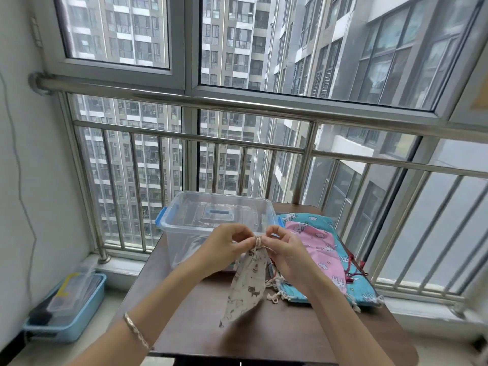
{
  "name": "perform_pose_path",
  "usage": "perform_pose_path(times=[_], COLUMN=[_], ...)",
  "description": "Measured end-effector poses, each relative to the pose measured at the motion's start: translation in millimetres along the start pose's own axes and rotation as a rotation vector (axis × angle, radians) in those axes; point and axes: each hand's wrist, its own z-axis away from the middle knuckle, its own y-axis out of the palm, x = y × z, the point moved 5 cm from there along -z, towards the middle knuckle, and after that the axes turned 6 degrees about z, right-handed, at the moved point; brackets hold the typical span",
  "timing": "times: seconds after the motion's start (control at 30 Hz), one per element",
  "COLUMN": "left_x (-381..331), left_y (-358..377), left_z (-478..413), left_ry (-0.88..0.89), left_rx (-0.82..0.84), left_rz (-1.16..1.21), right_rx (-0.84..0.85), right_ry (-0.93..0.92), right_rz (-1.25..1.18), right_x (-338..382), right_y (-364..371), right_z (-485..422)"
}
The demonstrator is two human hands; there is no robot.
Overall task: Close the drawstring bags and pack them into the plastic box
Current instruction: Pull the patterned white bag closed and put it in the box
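Over the table (195, 328), left hand (224, 247) and right hand (286, 250) fingers (244, 233) pinch the drawstring bag (249, 282).

Plastic box (184, 241) ahead, bag pile (318, 243) right; near tabletop (277, 328) free.

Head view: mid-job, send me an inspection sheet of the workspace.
Surface: brown table, bearing the box and bags.
Job's things: white bag held up over the table; plastic box at back left; pink bag lying on teal bag at right.
Clutter: blue tray on the floor, left.
Hands: left hand and right hand both pinch the white bag's neck cords.
Cables: thin wire down the left wall.
Surroundings: metal railing, windows.
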Motion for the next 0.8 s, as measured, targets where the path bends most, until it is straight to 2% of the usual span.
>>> perform_pose_path(times=[0.03,0.17,0.33,0.6,0.8], left_x=[-1.0,-0.5,0.9,-2.3,-5.2], left_y=[0.4,3.7,3.0,3.4,-17.7], left_z=[0.4,2.4,2.1,2.0,8.4], left_ry=[-0.001,-0.007,-0.017,-0.050,0.015], left_rx=[0.006,0.035,0.002,0.044,-0.070], left_rz=[0.003,0.024,0.024,0.053,-0.248], right_rx=[-0.017,-0.157,-0.245,-0.241,-0.204], right_ry=[-0.031,-0.227,-0.380,-0.457,-0.394], right_rz=[0.039,0.470,0.812,0.895,1.008], right_x=[0.0,7.4,13.7,20.7,25.3], right_y=[-1.2,0.3,0.1,-2.4,-25.6], right_z=[0.4,8.0,11.6,18.9,21.0])
